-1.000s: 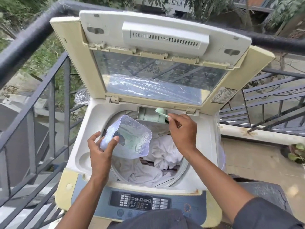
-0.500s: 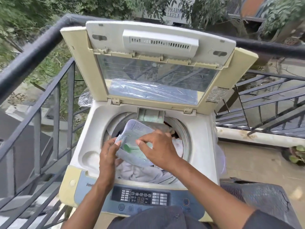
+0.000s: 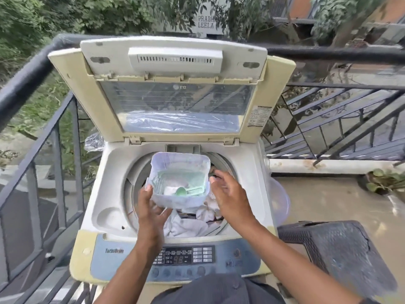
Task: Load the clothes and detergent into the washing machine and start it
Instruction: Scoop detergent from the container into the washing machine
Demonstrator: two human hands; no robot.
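A top-loading washing machine (image 3: 109, 194) stands with its lid (image 3: 175, 95) raised. White clothes (image 3: 188, 224) lie in the drum. My left hand (image 3: 151, 207) holds a translucent detergent tub (image 3: 182, 200) from below, over the drum. White powder and a green scoop (image 3: 182, 191) lie inside the tub. My right hand (image 3: 230, 198) hovers just right of the tub, fingers relaxed and holding nothing. A detergent drawer slot (image 3: 183, 148) sits at the drum's back rim. The control panel (image 3: 186, 255) shows lit digits.
Black metal railing (image 3: 32, 69) runs behind and to the left of the machine. A dark woven stool (image 3: 341, 251) stands at the right. A clear plastic lid (image 3: 279, 200) rests by the machine's right side. A potted plant (image 3: 385, 181) sits on the balcony floor.
My right hand carried the green scoop from the drawer slot to the tub, left it inside and drew away to the right. The tub has levelled out in my left hand.
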